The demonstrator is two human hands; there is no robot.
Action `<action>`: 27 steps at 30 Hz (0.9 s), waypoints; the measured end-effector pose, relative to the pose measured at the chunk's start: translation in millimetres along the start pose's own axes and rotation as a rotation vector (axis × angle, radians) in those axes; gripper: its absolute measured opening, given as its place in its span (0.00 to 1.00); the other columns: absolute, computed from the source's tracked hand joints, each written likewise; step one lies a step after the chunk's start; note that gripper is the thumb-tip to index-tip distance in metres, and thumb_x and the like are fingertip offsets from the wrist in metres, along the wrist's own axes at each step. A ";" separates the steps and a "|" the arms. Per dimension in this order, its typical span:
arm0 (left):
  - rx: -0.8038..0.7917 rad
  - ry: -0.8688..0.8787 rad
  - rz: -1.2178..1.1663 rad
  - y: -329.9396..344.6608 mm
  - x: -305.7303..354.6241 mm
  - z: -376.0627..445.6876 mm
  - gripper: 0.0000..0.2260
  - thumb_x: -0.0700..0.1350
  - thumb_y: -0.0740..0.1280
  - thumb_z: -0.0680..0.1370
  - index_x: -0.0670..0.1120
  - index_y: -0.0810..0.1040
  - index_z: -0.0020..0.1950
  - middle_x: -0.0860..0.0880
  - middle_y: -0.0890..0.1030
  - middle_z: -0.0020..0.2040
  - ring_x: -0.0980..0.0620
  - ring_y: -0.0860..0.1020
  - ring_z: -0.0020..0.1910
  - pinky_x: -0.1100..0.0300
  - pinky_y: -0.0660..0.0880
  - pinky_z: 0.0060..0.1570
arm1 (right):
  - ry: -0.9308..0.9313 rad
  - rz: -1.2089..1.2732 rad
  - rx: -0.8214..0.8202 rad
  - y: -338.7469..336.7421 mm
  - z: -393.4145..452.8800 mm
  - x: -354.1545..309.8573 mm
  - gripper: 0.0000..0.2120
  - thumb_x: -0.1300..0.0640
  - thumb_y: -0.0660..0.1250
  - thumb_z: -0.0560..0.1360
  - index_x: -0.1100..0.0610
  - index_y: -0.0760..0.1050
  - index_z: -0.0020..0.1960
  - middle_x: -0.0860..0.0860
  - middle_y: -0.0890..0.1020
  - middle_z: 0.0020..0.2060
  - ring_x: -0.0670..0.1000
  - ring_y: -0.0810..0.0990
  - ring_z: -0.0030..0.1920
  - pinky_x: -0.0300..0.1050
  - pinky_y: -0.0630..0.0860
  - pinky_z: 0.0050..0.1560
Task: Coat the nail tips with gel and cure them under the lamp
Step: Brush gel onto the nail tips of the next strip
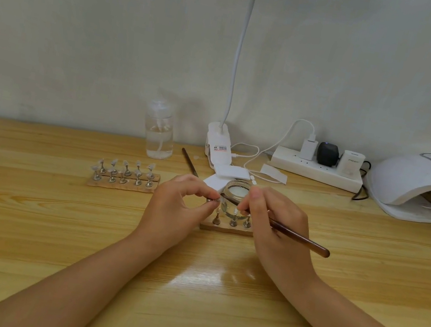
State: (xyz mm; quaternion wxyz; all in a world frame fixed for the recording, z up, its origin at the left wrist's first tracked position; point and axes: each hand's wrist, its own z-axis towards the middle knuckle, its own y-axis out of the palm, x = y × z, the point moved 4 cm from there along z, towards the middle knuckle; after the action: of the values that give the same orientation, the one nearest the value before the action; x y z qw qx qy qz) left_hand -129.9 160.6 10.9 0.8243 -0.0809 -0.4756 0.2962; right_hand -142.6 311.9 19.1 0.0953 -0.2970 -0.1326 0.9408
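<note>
My left hand (182, 203) pinches a small metal nail-tip stand (213, 200) lifted above a wooden base (226, 228) that carries three more stands. My right hand (270, 218) grips a brown gel brush (299, 237), its tip touching the nail tip held by the left hand. An open glass jar of clear gel (237, 192) sits just behind the hands. At the left, a second wooden base (125, 175) holds several nail tips on stands. The white curing lamp (421, 186) stands at the far right, with another base of tips inside it.
A clear spray bottle (159, 132) and a second brush (189, 162) lie behind the hands. A clip desk lamp (218, 146), white pads (228, 172) and a power strip (317, 170) with plugs and cables line the wall. Bare wooden table lies in front.
</note>
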 end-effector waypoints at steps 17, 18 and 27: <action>-0.005 -0.004 -0.005 0.3 -0.5 -0.3 0.11 0.38 0.73 0.68 0.54 0.80 0.38 0.54 0.80 0.40 0.56 0.77 0.43 0.76 0.67 0.46 | 0.119 0.055 0.032 -2.3 0.2 2.3 0.16 0.48 0.54 0.76 0.50 0.74 0.34 0.45 0.77 0.28 0.44 0.77 0.34 0.33 0.70 0.35; -0.004 -0.002 -0.005 0.3 -0.5 0.0 0.11 0.38 0.73 0.68 0.54 0.80 0.38 0.54 0.81 0.40 0.56 0.77 0.43 0.75 0.68 0.46 | 0.129 0.062 0.027 -1.9 -0.3 3.1 0.16 0.48 0.55 0.76 0.50 0.74 0.34 0.45 0.77 0.28 0.43 0.76 0.33 0.32 0.69 0.34; -0.006 -0.009 -0.008 -1.0 0.1 0.4 0.10 0.38 0.73 0.69 0.55 0.79 0.37 0.55 0.80 0.39 0.57 0.77 0.43 0.72 0.70 0.47 | 0.205 0.249 0.039 -1.9 -2.8 4.7 0.18 0.53 0.57 0.76 0.52 0.75 0.30 0.47 0.78 0.26 0.42 0.76 0.27 0.28 0.69 0.31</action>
State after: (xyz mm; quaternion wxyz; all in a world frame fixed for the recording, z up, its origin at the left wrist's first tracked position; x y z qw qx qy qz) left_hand -129.8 159.8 11.6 0.8231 -0.0800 -0.4803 0.2921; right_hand -144.5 315.4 15.0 -0.0033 -0.4036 -0.0661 0.9125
